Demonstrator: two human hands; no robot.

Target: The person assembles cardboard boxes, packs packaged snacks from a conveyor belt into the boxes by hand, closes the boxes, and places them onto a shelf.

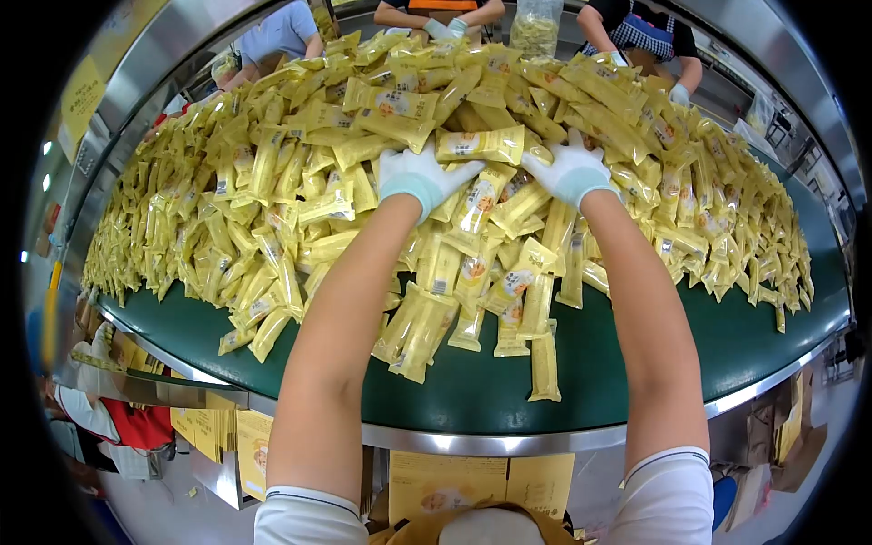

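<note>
A large heap of yellow snack packets [300,195] covers most of the green conveyor belt [490,400]. My left hand [420,174], in a white glove with a pale green cuff, rests on the heap with its thumb stretched inward. Opposite it, my right hand [574,173], gloved alike, lies on the heap with its fingers spread. Between the two hands a single yellow packet [480,143] lies crosswise, close to both thumbs. Some fingertips are hidden among the packets. Below my hands, several loose packets [422,331] trail toward the belt's near edge.
A metal rim [509,443] borders the belt. Across the heap are co-workers, including a person in a checked apron [649,36]. A clear bag [536,29] stands there too. Yellow printed cartons [454,481] are below the near edge; a person in red [136,422] is lower left.
</note>
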